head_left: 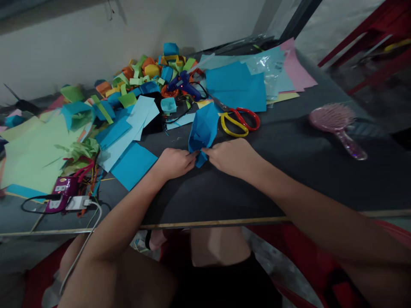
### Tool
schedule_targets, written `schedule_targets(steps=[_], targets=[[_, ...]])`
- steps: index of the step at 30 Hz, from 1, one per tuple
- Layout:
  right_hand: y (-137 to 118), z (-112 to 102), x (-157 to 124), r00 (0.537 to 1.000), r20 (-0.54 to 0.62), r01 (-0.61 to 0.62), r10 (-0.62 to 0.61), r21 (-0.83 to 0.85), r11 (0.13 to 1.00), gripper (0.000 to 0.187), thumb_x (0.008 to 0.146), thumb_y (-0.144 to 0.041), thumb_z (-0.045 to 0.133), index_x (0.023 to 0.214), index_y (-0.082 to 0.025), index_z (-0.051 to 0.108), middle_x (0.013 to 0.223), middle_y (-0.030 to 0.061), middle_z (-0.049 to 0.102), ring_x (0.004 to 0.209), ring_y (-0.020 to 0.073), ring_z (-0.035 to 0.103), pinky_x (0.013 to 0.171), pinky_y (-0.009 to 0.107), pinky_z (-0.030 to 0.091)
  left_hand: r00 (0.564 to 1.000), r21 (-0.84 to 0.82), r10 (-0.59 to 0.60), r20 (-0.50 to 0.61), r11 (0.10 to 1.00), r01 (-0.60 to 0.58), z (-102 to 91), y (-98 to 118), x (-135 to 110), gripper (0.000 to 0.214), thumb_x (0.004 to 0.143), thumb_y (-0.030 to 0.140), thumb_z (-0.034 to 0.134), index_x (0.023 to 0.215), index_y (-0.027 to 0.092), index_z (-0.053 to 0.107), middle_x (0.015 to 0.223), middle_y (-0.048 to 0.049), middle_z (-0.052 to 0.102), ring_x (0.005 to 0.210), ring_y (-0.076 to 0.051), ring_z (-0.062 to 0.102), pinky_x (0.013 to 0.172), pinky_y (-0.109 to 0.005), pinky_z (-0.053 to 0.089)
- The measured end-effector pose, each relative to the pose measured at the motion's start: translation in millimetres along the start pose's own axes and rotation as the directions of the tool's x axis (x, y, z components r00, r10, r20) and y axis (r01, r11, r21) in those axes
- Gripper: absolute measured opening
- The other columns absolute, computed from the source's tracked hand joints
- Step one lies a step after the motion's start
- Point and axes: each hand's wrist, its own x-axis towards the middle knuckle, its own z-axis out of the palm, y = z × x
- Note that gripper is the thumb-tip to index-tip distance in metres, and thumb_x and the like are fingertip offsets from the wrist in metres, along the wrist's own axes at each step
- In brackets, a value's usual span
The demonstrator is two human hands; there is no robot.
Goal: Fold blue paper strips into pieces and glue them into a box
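Note:
A folded blue paper (204, 126), shaped like a small open pouch, stands on the dark table between my hands. My left hand (177, 163) pinches its lower left edge, fingers curled. From the other side, my right hand (229, 157) pinches the same near end, its fingertips close to those of my left. A small flap of the paper pokes out below the fingertips. Just beyond my right hand lie scissors (236, 122) with one red and one yellow handle. Flat blue paper (134, 164) lies to the left of my left hand.
A blue glue gun (184, 84) rests before a heap of colourful folded paper pieces (147, 70). Blue sheets (236, 87) lie behind the scissors. A pink hairbrush (337, 124) is at right; a purple power strip (62, 193) with cables sits at left, by green sheets (32, 158).

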Motion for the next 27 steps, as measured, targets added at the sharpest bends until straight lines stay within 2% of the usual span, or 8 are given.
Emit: schedule_targets(steps=[4, 8, 11, 14, 18, 20, 24, 27], targets=[[-5, -6, -7, 0.996, 0.081, -0.025, 0.026, -0.014, 1.0, 0.047, 0.095, -0.021, 0.037, 0.138, -0.021, 0.056, 0.09, 0.013, 0.073, 0.079, 0.0248, 0.068, 0.053, 0.029, 0.028, 1.0, 0.016, 0.004, 0.008, 1.0, -0.004, -1.7, 1, 0, 0.044, 0.099, 0.032, 0.031, 0.112, 0.015, 0.07, 0.07, -0.0081, 0.068, 0.063, -0.017, 0.062, 0.051, -0.024, 0.036], [-3, -8, -10, 0.996, 0.081, -0.028, 0.029, -0.005, 1.0, 0.047, 0.094, -0.018, 0.038, 0.136, -0.023, 0.057, 0.089, 0.0122, 0.073, 0.077, 0.0245, 0.068, 0.052, 0.028, 0.028, 0.999, 0.004, -0.025, 0.024, 1.0, 0.024, -3.5, 3, 1, 0.045, 0.1, 0.034, 0.03, 0.125, 0.015, 0.062, 0.078, -0.0078, 0.071, 0.064, -0.018, 0.063, 0.051, -0.025, 0.038], [-1, -7, -10, 0.996, 0.09, -0.023, 0.024, -0.011, 1.0, 0.049, 0.093, -0.016, 0.038, 0.138, -0.024, 0.055, 0.086, 0.0119, 0.073, 0.073, 0.0232, 0.067, 0.052, 0.028, 0.029, 1.0, 0.014, -0.014, 0.025, 1.0, 0.013, -3.6, 3, 1, 0.044, 0.1, 0.034, 0.03, 0.123, 0.017, 0.063, 0.077, -0.007, 0.071, 0.063, -0.017, 0.062, 0.052, -0.025, 0.038], [1, -6, -11, 0.997, 0.079, -0.016, 0.016, -0.005, 1.0, 0.049, 0.092, -0.015, 0.039, 0.137, -0.025, 0.055, 0.086, 0.0113, 0.073, 0.072, 0.0214, 0.066, 0.053, 0.028, 0.03, 0.999, 0.049, 0.003, -0.032, 0.999, -0.002, -7.3, 1, 0, 0.043, 0.101, 0.032, 0.029, 0.122, 0.017, 0.064, 0.074, -0.0064, 0.07, 0.06, -0.015, 0.061, 0.052, -0.025, 0.037], [1, -5, -13, 0.997, 0.081, 0.006, -0.005, -0.003, 1.0, 0.051, 0.092, -0.014, 0.039, 0.14, -0.027, 0.052, 0.088, 0.0108, 0.072, 0.071, 0.0197, 0.065, 0.054, 0.028, 0.028, 0.992, 0.154, -0.015, -0.125, 0.987, 0.034, -20.8, -7, -3, 0.042, 0.101, 0.027, 0.03, 0.126, 0.019, 0.062, 0.068, -0.0059, 0.066, 0.059, -0.014, 0.058, 0.052, -0.025, 0.034], [0, -5, -14, 0.997, 0.075, -0.005, 0.005, -0.005, 1.0, 0.054, 0.092, -0.012, 0.039, 0.143, -0.028, 0.049, 0.085, 0.0108, 0.072, 0.068, 0.0191, 0.065, 0.054, 0.028, 0.028, 0.994, 0.197, -0.008, -0.113, 0.98, 0.031, -27.0, -12, -5, 0.04, 0.101, 0.028, 0.031, 0.116, 0.02, 0.067, 0.067, -0.0063, 0.064, 0.06, -0.015, 0.057, 0.052, -0.026, 0.033], [-2, -3, -13, 0.998, 0.057, -0.018, 0.018, 0.0, 1.0, 0.057, 0.091, -0.01, 0.039, 0.144, -0.029, 0.048, 0.081, 0.0111, 0.072, 0.067, 0.0199, 0.065, 0.055, 0.028, 0.027, 0.998, 0.195, 0.062, -0.02, 0.979, -0.057, -28.1, -18, -7, 0.043, 0.1, 0.029, 0.034, 0.083, 0.017, 0.071, 0.062, -0.0061, 0.059, 0.057, -0.015, 0.054, 0.05, -0.028, 0.031], [-5, -1, -12, 1.0, 0.02, 0.014, -0.014, 0.012, 1.0, 0.055, 0.09, -0.009, 0.04, 0.142, -0.021, 0.05, 0.083, 0.0131, 0.072, 0.071, 0.0215, 0.066, 0.054, 0.028, 0.027, 0.995, 0.185, 0.096, 0.007, 0.978, -0.096, -22.6, -18, -7, 0.041, 0.099, 0.023, 0.036, 0.079, 0.016, 0.071, 0.061, -0.0056, 0.059, 0.055, -0.014, 0.053, 0.049, -0.027, 0.029]])
